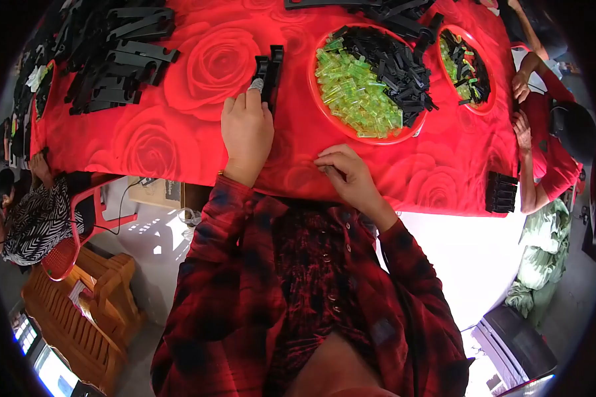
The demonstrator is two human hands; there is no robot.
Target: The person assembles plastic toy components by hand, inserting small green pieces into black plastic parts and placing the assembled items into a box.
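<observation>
My left hand [247,132] is closed on the near end of a long black plastic part [269,73], which lies on the red rose-patterned tablecloth and points away from me. Something greyish [257,84] shows at the fingertips, too small to name. My right hand [352,177] is by the table's near edge, its fingers curled together; what they hold, if anything, is hidden. Just beyond it stands a red round basin [367,139] with yellow-green clear plastic pieces [354,83] on its left side and small black pieces [400,73] on its right.
Black plastic parts [129,69] are piled at the far left, with more [404,16] at the back. A second red basin [487,106] with mixed pieces stands at right, near a co-worker's hands [521,109]. A black block of parts [502,192] sits at the right corner.
</observation>
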